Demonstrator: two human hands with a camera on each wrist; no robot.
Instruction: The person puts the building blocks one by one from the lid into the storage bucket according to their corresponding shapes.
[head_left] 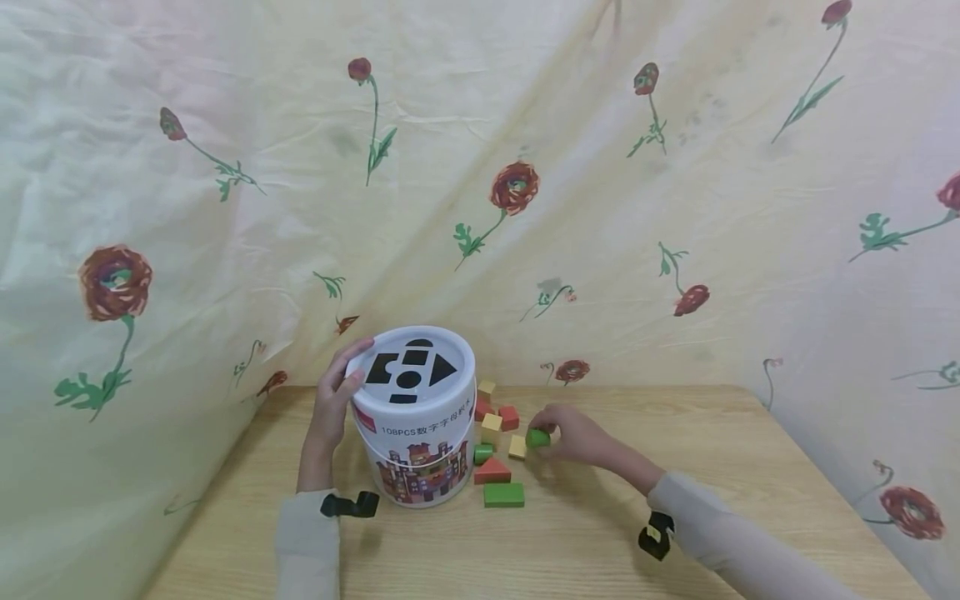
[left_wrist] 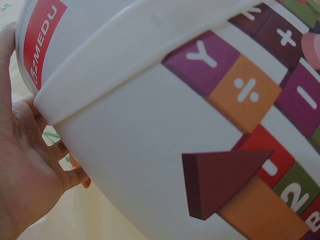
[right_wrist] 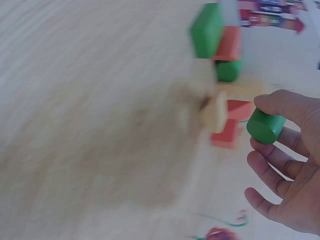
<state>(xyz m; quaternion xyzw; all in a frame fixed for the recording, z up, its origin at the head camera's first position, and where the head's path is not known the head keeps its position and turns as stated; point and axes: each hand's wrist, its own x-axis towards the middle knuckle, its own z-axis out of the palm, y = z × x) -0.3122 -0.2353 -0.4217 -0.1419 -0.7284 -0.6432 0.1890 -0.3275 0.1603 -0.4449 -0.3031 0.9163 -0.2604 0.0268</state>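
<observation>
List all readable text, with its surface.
"108PCS数字字母积木": white cylindrical bucket
"ZMEDU", first letter unclear: bucket's red label
"Y": printed purple block
"÷": printed orange block
"+": printed maroon block
"2": printed green block
"B": printed red block
Other marks: unclear, blurred or too small.

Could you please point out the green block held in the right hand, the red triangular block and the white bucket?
Held green block (right_wrist: 265, 126): right wrist view, middle of its visible surface.
Red triangular block (head_left: 492, 474): head view, its triangular front face.
White bucket (head_left: 420, 439): head view, front of its printed wall.
</observation>
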